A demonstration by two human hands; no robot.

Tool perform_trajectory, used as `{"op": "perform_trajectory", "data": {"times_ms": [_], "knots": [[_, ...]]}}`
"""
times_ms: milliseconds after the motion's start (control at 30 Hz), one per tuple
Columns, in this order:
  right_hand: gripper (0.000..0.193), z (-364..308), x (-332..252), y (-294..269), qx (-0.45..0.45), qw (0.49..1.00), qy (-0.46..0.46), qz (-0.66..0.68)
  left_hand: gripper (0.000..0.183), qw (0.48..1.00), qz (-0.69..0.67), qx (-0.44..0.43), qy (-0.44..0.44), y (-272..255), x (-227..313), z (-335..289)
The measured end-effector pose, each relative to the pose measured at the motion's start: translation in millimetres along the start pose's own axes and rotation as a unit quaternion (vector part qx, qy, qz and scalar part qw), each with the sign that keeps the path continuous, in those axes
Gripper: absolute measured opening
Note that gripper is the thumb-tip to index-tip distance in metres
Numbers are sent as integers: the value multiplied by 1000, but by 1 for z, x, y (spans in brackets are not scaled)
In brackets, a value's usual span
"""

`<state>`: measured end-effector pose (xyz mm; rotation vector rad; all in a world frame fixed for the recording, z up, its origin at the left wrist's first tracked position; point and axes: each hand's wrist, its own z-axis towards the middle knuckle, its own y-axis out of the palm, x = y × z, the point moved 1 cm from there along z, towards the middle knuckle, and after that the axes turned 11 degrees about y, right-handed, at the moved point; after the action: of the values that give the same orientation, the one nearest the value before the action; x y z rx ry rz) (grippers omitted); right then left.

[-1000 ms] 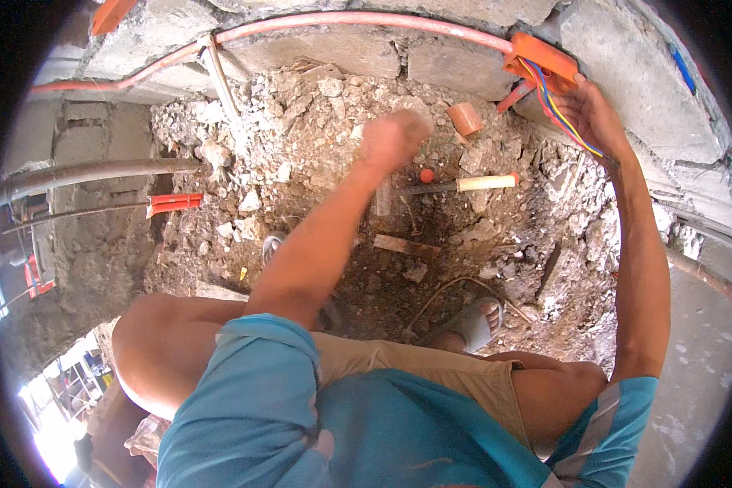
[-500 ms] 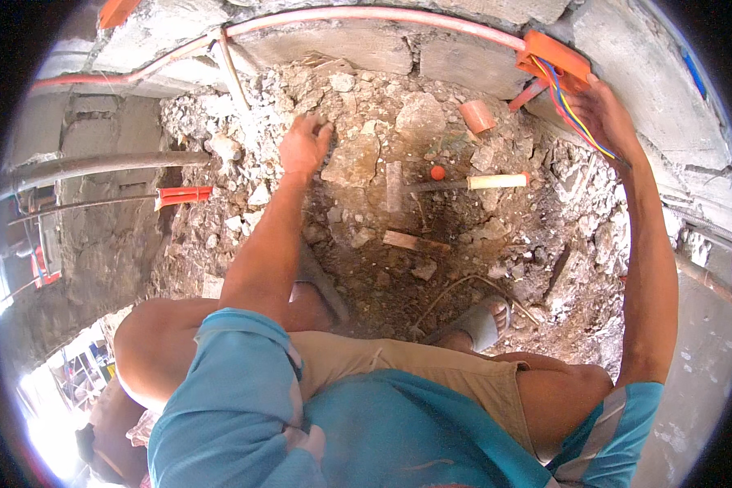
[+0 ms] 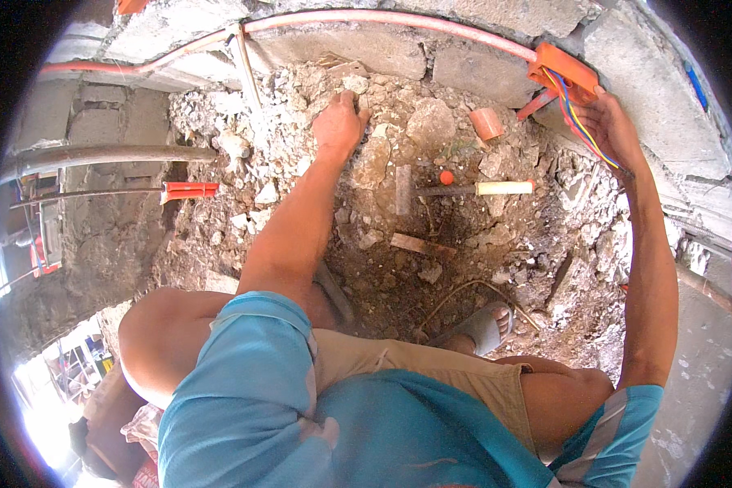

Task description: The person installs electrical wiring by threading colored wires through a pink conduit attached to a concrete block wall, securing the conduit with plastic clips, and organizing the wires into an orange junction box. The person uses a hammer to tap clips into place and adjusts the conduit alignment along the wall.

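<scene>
My left hand (image 3: 338, 124) reaches down to the rubble beside the block wall. Its fingers curl downward, and whatever lies under them is hidden. My right hand (image 3: 612, 126) grips the lower right end of an orange electrical box (image 3: 567, 71) set against the wall. Red, blue and yellow wires (image 3: 576, 118) come out of the box and hang in a loop to my right wrist. A pinkish-orange conduit (image 3: 390, 16) runs along the wall into the box's left end. Below the box a short orange pipe stub (image 3: 537, 104) sticks out.
A hammer with a pale handle (image 3: 504, 188) lies on the broken ground near an orange ball-like piece (image 3: 446, 176). An orange pipe piece (image 3: 486, 124) and a wood scrap (image 3: 421, 245) lie around it. At left, a grey pipe (image 3: 114, 157) and an orange-tipped rod (image 3: 189, 190) jut out.
My left hand has moved right and slightly up over the rubble, its fingers now more curled. My right hand stays on the orange box. The whole view has shifted slightly.
</scene>
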<state>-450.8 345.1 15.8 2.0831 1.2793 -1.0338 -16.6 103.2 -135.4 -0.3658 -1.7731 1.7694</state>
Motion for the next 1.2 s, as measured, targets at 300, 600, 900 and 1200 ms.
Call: {"op": "perform_trajectory", "data": {"times_ms": [300, 600, 900, 1200], "knots": [[62, 5, 6, -3, -21, 1000, -14, -12, 31, 990, -89, 113, -7, 2, -34, -25], [60, 4, 6, -6, -6, 1000, -15, 8, 28, 984, -60, 128, 104, -27, 5, 15], [61, 32, 16, -13, -72, 990, -111, 45, 23, 990, 73, -64, 105, -7, 31, 68], [62, 6, 9, -7, 16, 999, -26, 35, 30, 990, -24, -7, 140, 4, 53, 62]]}}
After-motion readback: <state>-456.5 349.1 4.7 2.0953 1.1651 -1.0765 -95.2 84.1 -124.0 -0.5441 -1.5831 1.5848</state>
